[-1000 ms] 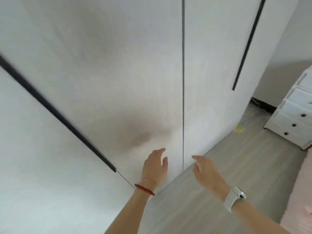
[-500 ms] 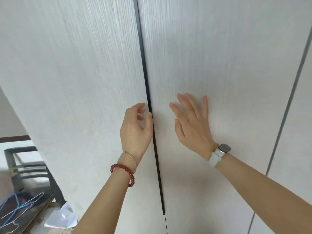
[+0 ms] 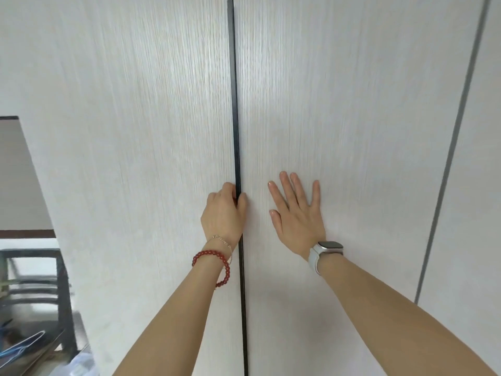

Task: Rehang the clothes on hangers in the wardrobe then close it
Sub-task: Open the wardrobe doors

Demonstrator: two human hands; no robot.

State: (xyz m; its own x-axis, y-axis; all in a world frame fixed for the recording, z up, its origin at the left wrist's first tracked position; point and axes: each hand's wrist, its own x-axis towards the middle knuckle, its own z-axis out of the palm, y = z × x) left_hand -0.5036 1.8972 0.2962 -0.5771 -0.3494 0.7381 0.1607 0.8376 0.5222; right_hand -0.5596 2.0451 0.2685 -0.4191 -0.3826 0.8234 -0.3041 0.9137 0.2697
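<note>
At the far left edge, low down, stands a dark chair [image 3: 58, 280], blurred, and below it some light wire hangers [image 3: 25, 346] lie on a surface that is hard to make out; whether they are spares or clothes are left to hang cannot be told from here.

Next comes the left door [image 3: 135, 158] of the wardrobe, a pale wood-grain panel with a dark handle strip [image 3: 235, 104] running down its right edge. The left hand [image 3: 223, 215], with a red bead bracelet [image 3: 214, 263] at the wrist, is curled on that strip: fingers hooked over the edge from the left, thumb laid against the seam on the right. It grips the strip at about mid height of the view.

Just right of the seam is the right door [image 3: 352, 131]. The right hand [image 3: 296, 213] lies flat on it, fingers straight and spread, palm pressing the panel, a pale watch [image 3: 324, 252] on the wrist. Further right a second thin gap marks another panel [image 3: 477, 185].

As a judgement, the task is in its last step: the two doors meet with only a narrow dark line between them, so closing looks nearly or fully done. The wardrobe's inside, and every garment in it, is hidden behind the doors, so the rehanging cannot be checked.
</note>
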